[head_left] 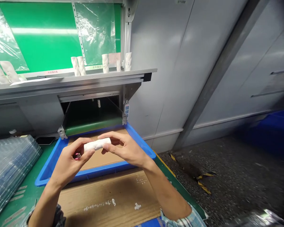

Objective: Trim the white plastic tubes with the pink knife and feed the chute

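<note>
A white tube-like piece with a wavy surface and small dark marks (97, 144) lies level between my two hands, above a blue tray (94, 171) lined with cardboard. My left hand (69, 159) pinches its left end between thumb and fingers. Inside that same palm sits a small pink and dark item (77, 156), mostly hidden by the fingers. Thumb and fingertips of my right hand (124, 148) close on the tube's right end.
Behind the tray, a green conveyor belt (92, 123) comes out of an opening, carrying a small white piece (98, 103). Similar white pieces stand on the metal shelf (94, 78) above. Stacked clear plastic trays (11, 170) lie at left, near a dark phone (45, 141). Cardboard (109, 198) covers the front.
</note>
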`<state>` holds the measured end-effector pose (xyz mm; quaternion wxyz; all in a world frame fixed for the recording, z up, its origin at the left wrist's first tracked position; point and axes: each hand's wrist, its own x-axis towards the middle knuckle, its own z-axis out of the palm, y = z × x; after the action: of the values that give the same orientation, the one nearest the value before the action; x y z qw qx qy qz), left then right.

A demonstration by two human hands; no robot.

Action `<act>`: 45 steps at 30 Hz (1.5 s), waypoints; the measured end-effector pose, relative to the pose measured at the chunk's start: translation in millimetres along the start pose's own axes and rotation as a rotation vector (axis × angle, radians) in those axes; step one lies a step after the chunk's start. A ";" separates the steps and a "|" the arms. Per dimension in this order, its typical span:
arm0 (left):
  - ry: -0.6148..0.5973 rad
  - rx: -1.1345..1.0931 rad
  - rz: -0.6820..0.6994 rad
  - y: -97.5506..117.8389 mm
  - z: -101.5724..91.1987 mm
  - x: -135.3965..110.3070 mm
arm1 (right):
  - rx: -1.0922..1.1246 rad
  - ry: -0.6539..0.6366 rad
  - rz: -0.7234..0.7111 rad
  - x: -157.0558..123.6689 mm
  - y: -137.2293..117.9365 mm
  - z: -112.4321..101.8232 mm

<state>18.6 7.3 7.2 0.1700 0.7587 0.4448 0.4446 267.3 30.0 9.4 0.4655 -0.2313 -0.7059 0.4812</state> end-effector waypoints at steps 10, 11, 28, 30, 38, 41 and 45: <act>0.032 0.118 0.254 -1.8 -7.1 -9.3 | -0.083 0.036 -0.009 -2.5 -4.5 15.9; 0.049 0.134 0.293 -1.7 -8.8 -12.6 | -0.163 0.047 -0.045 -5.8 -5.9 18.5; -0.100 0.196 0.379 31.5 -12.4 -22.7 | 0.014 0.128 -0.088 -19.0 -8.8 38.1; -0.128 0.189 0.317 30.5 -7.9 -20.2 | 0.207 0.093 -0.015 -13.0 -0.8 45.2; -0.069 0.150 0.159 15.6 -22.2 -21.5 | 0.293 -0.129 0.103 -1.2 -0.6 35.7; -0.104 0.021 0.085 14.8 -27.5 -16.2 | 0.395 -0.231 0.189 0.0 3.8 33.1; -0.335 -0.183 0.017 10.1 -25.0 -9.0 | 0.431 -0.282 0.268 3.2 13.2 32.7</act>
<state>1.4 -9.0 22.8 0.3061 0.8072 0.3617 0.3520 235.4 22.9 -4.3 0.3335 -0.1492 -0.6080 0.7049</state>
